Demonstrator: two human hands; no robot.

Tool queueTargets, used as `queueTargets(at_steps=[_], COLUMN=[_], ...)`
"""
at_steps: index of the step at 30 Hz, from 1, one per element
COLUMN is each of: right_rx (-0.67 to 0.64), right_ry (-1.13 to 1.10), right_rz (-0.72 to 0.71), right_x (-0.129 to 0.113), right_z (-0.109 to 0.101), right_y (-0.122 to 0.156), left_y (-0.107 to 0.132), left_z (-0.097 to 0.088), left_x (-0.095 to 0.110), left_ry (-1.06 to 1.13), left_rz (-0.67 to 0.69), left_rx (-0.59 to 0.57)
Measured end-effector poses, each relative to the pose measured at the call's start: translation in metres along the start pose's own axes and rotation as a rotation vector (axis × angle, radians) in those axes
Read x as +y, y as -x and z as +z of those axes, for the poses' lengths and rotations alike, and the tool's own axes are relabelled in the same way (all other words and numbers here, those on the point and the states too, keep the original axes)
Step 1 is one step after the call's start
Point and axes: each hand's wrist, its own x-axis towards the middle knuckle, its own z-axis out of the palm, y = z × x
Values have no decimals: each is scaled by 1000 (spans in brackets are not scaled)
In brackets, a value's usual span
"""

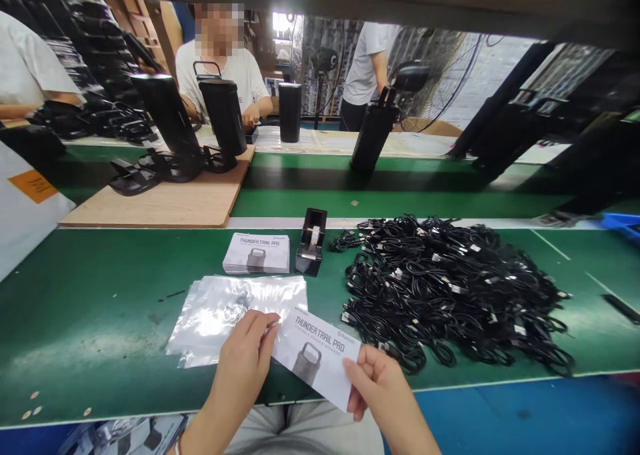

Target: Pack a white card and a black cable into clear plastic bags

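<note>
The left hand (243,362) and right hand (375,382) each pinched one end of a folded leaflet (315,355), fingers and thumb closed on the paper, and held it just above the green surface (90,322). The leaflet read "THUNDER TRAIL PRO" beside a picture of a portable speaker (307,363). It partly overlapped clear plastic bags (225,315); a matching leaflet stack (256,254), a tape dispenser (311,242) and tangled black cables (450,295) lay beyond.
</note>
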Motion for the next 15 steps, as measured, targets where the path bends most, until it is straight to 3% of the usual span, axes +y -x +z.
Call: queueTargets(at_steps=[3, 6, 11, 15], right_rx=[-36, -60, -155, -219], right_ry=[-24, 15, 121, 72], right_rz=[48, 3, -78, -90], right_x=[0, -6, -9, -13], right_z=[-2, -2, -2, -4], right_y=[-1, -7, -23, -34], left_y=[0, 0, 1, -8], left_z=[1, 3, 10, 10], left_x=[0, -2, -16, -18], left_ry=[-17, -25, 2, 102], left_rz=[2, 14, 73, 75], left_rx=[-33, -60, 24, -1])
